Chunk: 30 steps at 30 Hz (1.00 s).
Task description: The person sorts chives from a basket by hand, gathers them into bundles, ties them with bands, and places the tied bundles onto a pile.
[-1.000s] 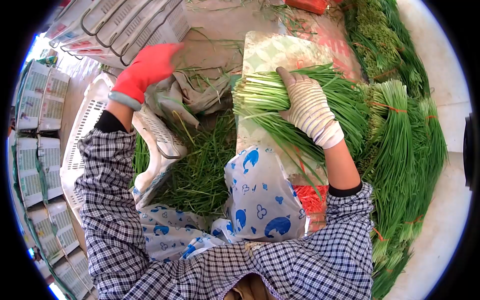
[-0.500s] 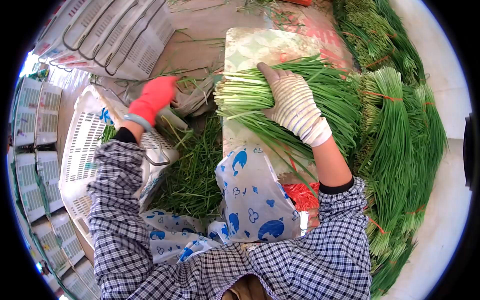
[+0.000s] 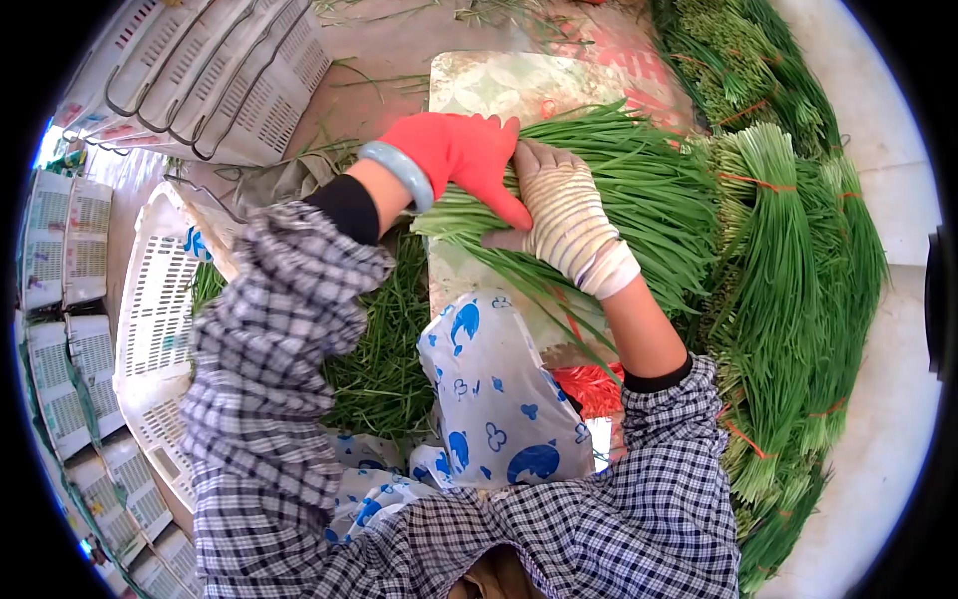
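A loose bunch of garlic chives lies across a worn, pale board, its leaves pointing right. My right hand, in a striped knit glove, grips the bunch near its middle, thumb on the near side. Close beside it, my left hand in a red rubber glove is wrapped over the stalk end, its thumb and fingers spanning the bunch. Most of the pale stalk ends are hidden under the red glove. A plastic sheet with blue dolphins covers my lap and the board's near edge.
Tied bundles of chives are piled along the right. Loose green trimmings lie left of the board, by a white plastic basket. Stacked white crates stand at the upper left. Red ties lie below the board.
My left hand has swung right from above the basket onto the stalk end of the bunch. My right hand stays on the chives, almost in place.
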Each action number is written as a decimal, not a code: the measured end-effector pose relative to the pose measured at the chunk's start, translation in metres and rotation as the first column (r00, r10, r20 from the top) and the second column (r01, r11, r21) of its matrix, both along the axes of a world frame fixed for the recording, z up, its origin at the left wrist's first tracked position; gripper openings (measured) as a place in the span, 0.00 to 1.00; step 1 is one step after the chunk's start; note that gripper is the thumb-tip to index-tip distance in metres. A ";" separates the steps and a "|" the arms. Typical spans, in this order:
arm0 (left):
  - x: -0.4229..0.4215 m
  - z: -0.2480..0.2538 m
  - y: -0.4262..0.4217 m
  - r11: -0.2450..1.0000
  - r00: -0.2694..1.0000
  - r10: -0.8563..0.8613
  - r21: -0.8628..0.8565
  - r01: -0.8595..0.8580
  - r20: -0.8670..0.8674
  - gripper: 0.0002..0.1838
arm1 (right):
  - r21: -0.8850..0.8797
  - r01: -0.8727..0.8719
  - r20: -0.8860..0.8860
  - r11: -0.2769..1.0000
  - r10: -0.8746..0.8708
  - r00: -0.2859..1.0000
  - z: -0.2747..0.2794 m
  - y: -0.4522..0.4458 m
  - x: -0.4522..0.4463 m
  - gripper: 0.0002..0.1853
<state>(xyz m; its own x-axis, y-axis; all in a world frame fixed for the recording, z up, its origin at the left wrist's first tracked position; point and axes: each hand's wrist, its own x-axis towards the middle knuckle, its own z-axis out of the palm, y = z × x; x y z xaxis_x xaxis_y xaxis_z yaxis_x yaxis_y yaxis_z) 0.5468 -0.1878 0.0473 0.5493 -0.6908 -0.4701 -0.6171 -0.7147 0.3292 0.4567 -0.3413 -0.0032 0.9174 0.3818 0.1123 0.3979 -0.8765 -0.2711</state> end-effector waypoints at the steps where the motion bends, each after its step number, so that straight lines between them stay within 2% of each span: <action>1: 0.001 -0.014 -0.003 0.999 0.999 -0.040 0.028 0.039 0.011 0.72 | 0.080 0.037 -0.125 0.996 -0.027 0.992 0.006 -0.001 0.001 0.65; 2: 0.005 -0.027 -0.002 0.999 0.999 -0.041 0.029 0.041 0.004 0.72 | 0.082 0.039 -0.132 0.996 -0.028 0.991 0.006 -0.001 -0.002 0.65; 4: 0.005 -0.036 0.005 1.000 0.999 0.021 -0.022 -0.020 0.031 0.73 | -0.074 0.195 0.090 0.978 -0.188 0.978 0.007 0.002 -0.011 0.65; 5: 0.006 -0.040 0.007 1.000 0.999 0.022 -0.011 -0.022 0.048 0.70 | -0.085 0.189 0.171 0.978 -0.173 0.970 0.013 0.002 -0.020 0.65; 6: 0.007 -0.043 0.008 1.000 0.999 0.028 -0.007 -0.028 0.043 0.70 | -0.083 0.183 0.166 0.980 -0.167 0.972 0.012 0.004 -0.034 0.65; 8: 0.009 -0.049 0.008 0.991 0.997 -0.056 -0.122 0.062 0.045 0.65 | -0.245 0.045 0.216 0.968 0.009 0.976 0.009 0.006 -0.060 0.64; 9: 0.008 -0.046 0.007 0.991 0.997 -0.061 -0.119 0.066 0.045 0.65 | -0.255 -0.033 0.281 0.967 0.106 0.954 -0.019 0.001 -0.066 0.62; 10: 0.005 -0.040 0.008 0.985 0.998 -0.063 -0.163 0.065 0.021 0.62 | -0.253 -0.025 0.280 0.967 0.098 0.955 -0.026 -0.003 -0.063 0.62; 12: -0.002 -0.035 0.009 0.976 0.998 -0.070 -0.207 0.067 -0.007 0.60 | -0.250 0.074 0.456 0.965 0.050 0.888 -0.034 -0.011 -0.045 0.62; 14: -0.006 -0.032 0.010 0.941 0.977 -0.097 -0.338 0.028 -0.189 0.59 | -0.200 0.091 0.393 0.976 -0.005 0.920 -0.014 -0.018 -0.030 0.61; 16: -0.010 -0.023 0.010 0.930 0.962 -0.125 -0.365 0.028 -0.244 0.59 | -0.227 0.052 0.395 0.973 0.043 0.918 -0.011 -0.021 -0.022 0.61; 17: -0.013 -0.021 0.009 0.919 0.942 -0.151 -0.395 0.021 -0.300 0.60 | -0.213 0.036 0.393 0.976 0.052 0.918 -0.013 -0.022 -0.017 0.55; 18: -0.017 -0.025 0.009 0.918 0.940 -0.156 -0.397 0.025 -0.303 0.60 | -0.215 0.040 0.390 0.976 0.048 0.920 -0.015 -0.023 -0.017 0.55; 20: -0.029 -0.042 0.010 0.948 0.991 -0.132 -0.294 0.119 -0.024 0.62 | -0.220 0.009 0.377 0.975 0.076 0.923 -0.021 -0.025 -0.018 0.47; 21: -0.041 -0.047 0.012 0.897 0.974 -0.139 -0.393 0.202 0.181 0.51 | -0.194 0.001 0.402 0.981 0.078 0.912 -0.026 -0.024 -0.019 0.41; 22: -0.048 -0.050 0.010 0.896 0.974 -0.144 -0.395 0.204 0.175 0.51 | -0.195 0.005 0.397 0.981 0.074 0.915 -0.027 -0.026 -0.020 0.41; 24: -0.061 -0.054 0.008 0.945 0.929 -0.045 -0.287 0.159 0.366 0.48 | -0.200 -0.033 0.395 0.979 0.111 0.912 -0.028 -0.027 -0.026 0.39; 26: -0.065 -0.063 0.008 0.926 0.916 0.014 -0.350 0.139 0.401 0.48 | -0.194 -0.026 0.399 0.981 0.103 0.911 -0.030 -0.024 -0.030 0.38; 30: -0.062 -0.057 0.012 0.916 0.948 0.086 -0.399 0.045 0.306 0.53 | -0.256 -0.020 0.341 0.966 0.110 0.933 -0.017 -0.020 -0.044 0.35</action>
<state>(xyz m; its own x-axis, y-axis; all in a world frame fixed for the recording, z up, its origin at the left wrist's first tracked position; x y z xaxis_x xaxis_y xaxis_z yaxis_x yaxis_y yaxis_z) 0.4850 -0.1754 -0.0099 0.6375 -0.7696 0.0366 -0.7209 -0.5790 0.3810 0.4123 -0.3612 -0.0201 0.8085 0.4958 0.3171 0.4861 -0.8663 0.1151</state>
